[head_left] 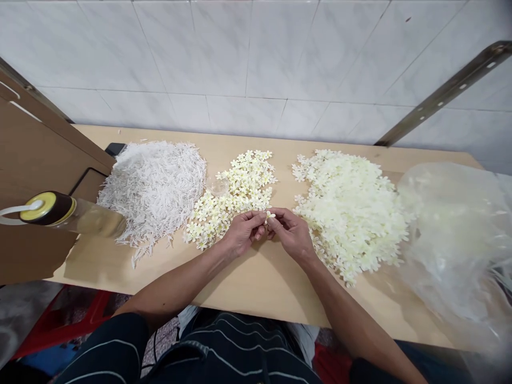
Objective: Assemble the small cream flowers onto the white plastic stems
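My left hand (245,232) and my right hand (294,233) meet over the front middle of the table, both with fingers closed. A small artificial flower (271,215), white with a pale yellow centre, sits between the fingertips, pinched by my right thumb and fingers. My left thumb and fingers are pressed together right beside it; whatever they grip is too small to make out. Just beyond my left hand lies a heap of yellow-centred flowers (242,184). A larger heap of pale flower pieces (356,213) is right of my right hand.
Thin white plastic slivers (156,184) form a pile on the wooden table (260,288). A bottle with a yellow-ringed lid (76,213) and a cardboard box (28,160) are at left. A clear plastic bag (460,234) covers the right end. Tiled wall (224,48) stands behind.
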The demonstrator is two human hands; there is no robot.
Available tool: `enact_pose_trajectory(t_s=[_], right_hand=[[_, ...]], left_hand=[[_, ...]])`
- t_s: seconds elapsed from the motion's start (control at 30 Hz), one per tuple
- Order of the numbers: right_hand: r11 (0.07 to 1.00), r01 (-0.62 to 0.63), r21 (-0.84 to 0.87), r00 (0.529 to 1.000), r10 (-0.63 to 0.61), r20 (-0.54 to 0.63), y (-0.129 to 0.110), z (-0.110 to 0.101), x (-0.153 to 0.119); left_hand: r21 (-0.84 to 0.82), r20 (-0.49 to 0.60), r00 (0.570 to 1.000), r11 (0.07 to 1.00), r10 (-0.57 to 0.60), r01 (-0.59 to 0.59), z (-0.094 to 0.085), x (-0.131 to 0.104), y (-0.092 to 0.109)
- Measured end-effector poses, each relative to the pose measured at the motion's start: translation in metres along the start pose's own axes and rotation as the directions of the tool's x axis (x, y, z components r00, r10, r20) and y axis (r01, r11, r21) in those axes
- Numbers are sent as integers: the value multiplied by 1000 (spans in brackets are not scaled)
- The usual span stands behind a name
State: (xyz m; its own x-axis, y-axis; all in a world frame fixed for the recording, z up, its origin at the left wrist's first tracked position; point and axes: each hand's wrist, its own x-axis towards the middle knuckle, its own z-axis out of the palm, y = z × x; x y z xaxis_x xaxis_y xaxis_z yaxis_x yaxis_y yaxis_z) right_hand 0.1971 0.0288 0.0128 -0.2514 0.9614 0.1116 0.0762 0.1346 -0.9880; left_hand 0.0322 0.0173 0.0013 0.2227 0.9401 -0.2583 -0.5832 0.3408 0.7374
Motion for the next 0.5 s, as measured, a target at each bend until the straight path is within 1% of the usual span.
enact_pose_trajectory(t_s=[0.1, 0.17, 0.27, 0.37, 0.43, 0.5], right_hand=[[994, -43, 104, 998, 39, 46, 1, -3, 2], [961, -140, 237, 989, 125, 78, 1, -5, 5], [869, -295, 397, 955, 252, 157, -1, -8, 8], [827, -357, 434, 934, 303, 191, -4, -9, 9], [836, -366, 409, 930, 314, 190, -4, -8, 9], [861, -346, 373, 938, 305, 167, -3, -7, 9]], left_hand=[[20, 8, 1000, 1000, 24, -24, 0, 0, 2], [67, 19, 997, 995, 69, -71, 2, -2, 4], [199, -15, 982, 963, 188, -181, 5, -6, 5], [343, -68, 959, 909, 274, -235, 6, -10, 3], [401, -94, 947, 882, 306, -245, 6, -11, 1], [433, -102, 936, 862, 338, -264, 6, -12, -2]])
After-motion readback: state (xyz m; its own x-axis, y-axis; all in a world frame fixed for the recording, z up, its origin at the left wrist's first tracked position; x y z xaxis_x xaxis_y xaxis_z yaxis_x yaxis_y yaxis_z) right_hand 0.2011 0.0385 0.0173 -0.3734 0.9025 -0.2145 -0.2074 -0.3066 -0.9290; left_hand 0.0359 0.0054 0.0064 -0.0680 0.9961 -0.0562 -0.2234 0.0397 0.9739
